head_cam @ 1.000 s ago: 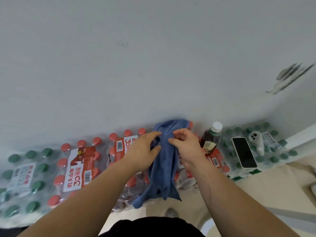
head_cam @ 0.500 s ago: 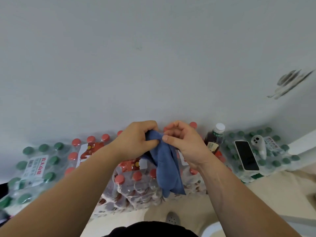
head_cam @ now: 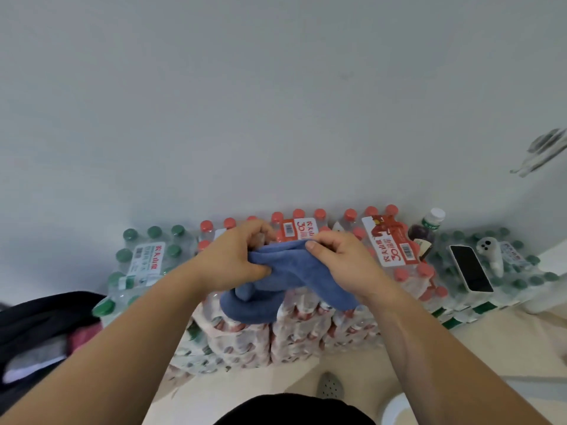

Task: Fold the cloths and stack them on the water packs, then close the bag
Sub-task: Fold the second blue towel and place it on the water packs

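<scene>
Soft blue terry cloth bunched, pinched between left hand and right hand, above red-capped shrink-wrapped water packs.

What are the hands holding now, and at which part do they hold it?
Both hands hold one blue cloth. The left hand and the right hand each grip its bunched upper edge, close together; the rest hangs below.

Pale grey wall, beige floor
</scene>
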